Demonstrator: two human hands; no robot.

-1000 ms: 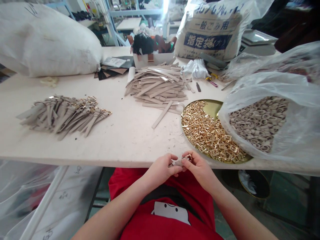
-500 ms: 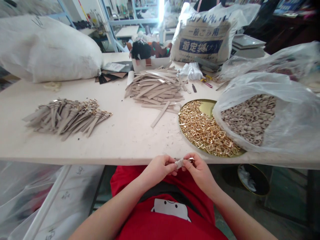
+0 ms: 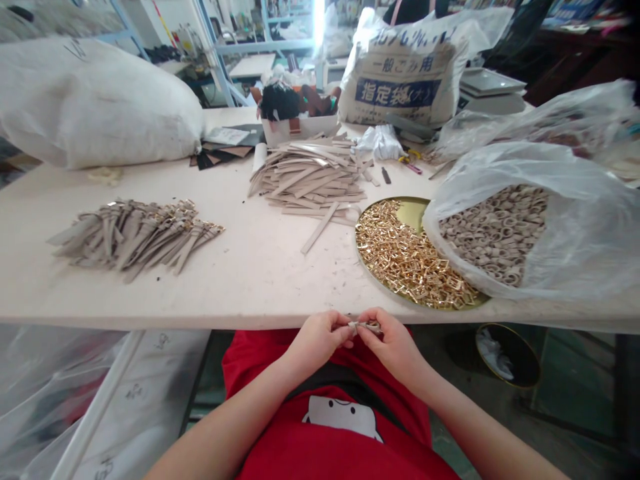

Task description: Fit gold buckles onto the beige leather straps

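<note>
Between my two hands, just off the table's front edge, is a small beige strap (image 3: 355, 327). My left hand (image 3: 327, 335) pinches its left end, fingers closed. Closed too, my right hand (image 3: 390, 340) grips the strap's other end, where a folded beige part shows above the thumb. Much of the strap is hidden by my fingers. Nearest to my right hand is a round gold tray (image 3: 414, 217) holding many gold buckles (image 3: 410, 260). Beside it, an open clear plastic bag (image 3: 590, 247) contains many small beige loops (image 3: 497, 233).
Loose beige strips (image 3: 315, 173) are piled mid-table (image 3: 260, 287). At left lies a heap of straps with gold buckles (image 3: 135, 233). A big white sack (image 3: 100, 107), a box (image 3: 300, 127) and a printed bag (image 3: 400, 80) stand behind. A bin (image 3: 507, 357) is below right.
My right hand has shifted slightly left, closer to my left hand, and its grip has changed. The shiny gold spot by its fingers no longer shows; a folded beige part shows there instead.
</note>
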